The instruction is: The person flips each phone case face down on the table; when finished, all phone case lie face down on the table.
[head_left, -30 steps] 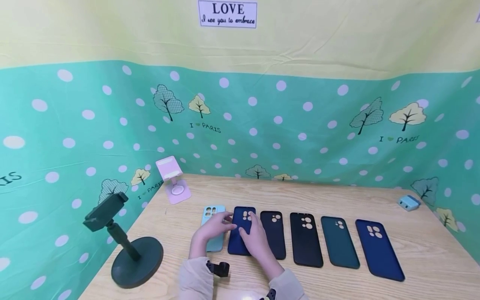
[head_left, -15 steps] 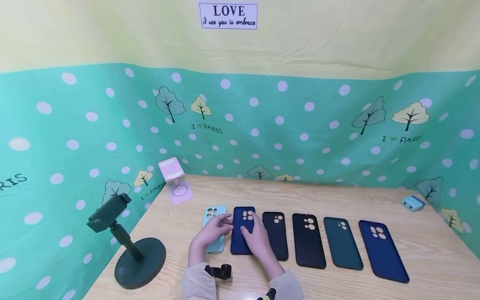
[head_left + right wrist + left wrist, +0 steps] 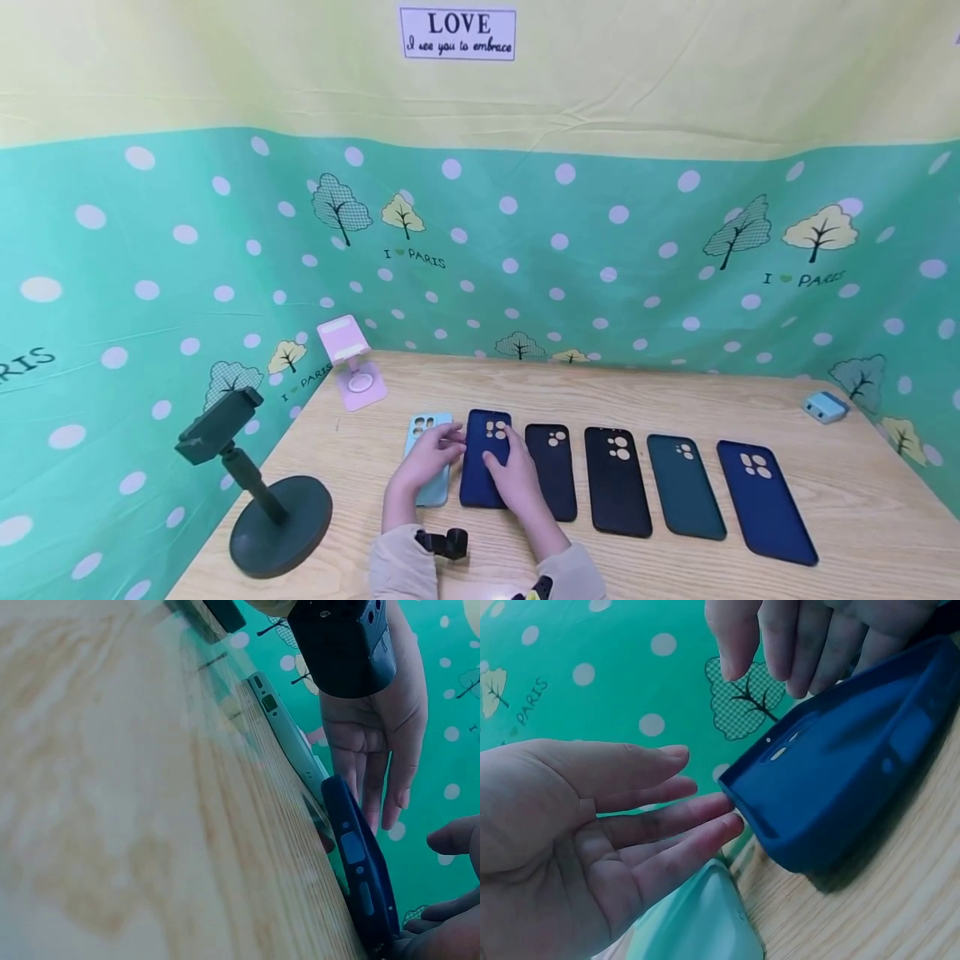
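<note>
A dark blue phone case (image 3: 478, 471) lies between both hands, open side up with its camera cut-outs at the far end. My left hand (image 3: 429, 458) is at its left edge; in the left wrist view, straight fingertips touch the blue rim, and the thumb stays apart from it. On the opposite edge rests my right hand (image 3: 517, 475), fingers extended along the side and thumb held off, as the right wrist view also shows. Beneath the left forearm, a light blue phone case (image 3: 432, 493) is partly covered. A black phone case (image 3: 550, 467) lies just right of the right hand.
Further right in the row are another black case (image 3: 618, 492), a dark green case (image 3: 686, 492) and a second blue case (image 3: 768, 508). A black stand (image 3: 281, 525) and a pink stand (image 3: 352, 379) are at left. A light blue charger (image 3: 825, 407) sits far right.
The blue case between the hands has shifted very slightly away from the person. Both hands stay beside it, with only small finger movements, and the head view has shifted a little.
</note>
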A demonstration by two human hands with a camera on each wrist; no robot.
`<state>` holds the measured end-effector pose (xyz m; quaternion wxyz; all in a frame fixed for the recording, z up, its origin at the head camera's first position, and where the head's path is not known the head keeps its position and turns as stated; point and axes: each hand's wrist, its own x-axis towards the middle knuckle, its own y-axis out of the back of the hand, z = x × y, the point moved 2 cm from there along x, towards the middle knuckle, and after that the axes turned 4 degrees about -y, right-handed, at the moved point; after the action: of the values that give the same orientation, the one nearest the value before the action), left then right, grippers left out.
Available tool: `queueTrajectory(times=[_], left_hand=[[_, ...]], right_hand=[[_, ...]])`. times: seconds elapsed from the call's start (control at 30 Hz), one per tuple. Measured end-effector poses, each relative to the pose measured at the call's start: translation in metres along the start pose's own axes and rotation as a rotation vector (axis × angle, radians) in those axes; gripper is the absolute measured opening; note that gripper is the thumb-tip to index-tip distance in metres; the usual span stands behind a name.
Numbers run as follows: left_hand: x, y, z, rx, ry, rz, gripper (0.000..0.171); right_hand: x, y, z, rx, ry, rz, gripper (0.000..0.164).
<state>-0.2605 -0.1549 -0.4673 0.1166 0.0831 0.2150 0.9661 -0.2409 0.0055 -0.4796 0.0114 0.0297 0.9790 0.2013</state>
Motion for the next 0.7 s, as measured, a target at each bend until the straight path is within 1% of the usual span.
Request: queueTrajectory(times=[0.23, 0.37, 0.53, 0.7], left_hand=[[0.0000, -0.0024, -0.0005, -0.050, 0.038, 0.035, 0.048], [0.0011, -0.0022, -0.0016, -0.074, 0.020, 0.057, 0.050], [0.0049, -0.0023, -0.0029, -0.109, -0.005, 0.061, 0.049], [0.0087, -0.0028, -0.0031, -0.146, -0.005, 0.074, 0.050]], right_hand=[[-0.0011, -0.0003, 0.0015, 0.014, -0.007, 0.009, 0.059], [-0.0015, -0.0015, 0.0017, 0.023, -0.009, 0.006, 0.058], [-0.0014, -0.0018, 0.0013, 0.043, -0.028, -0.003, 0.059], [-0.0008, -0.0020, -0.0009, 0.027, -0.001, -0.018, 0.062]])
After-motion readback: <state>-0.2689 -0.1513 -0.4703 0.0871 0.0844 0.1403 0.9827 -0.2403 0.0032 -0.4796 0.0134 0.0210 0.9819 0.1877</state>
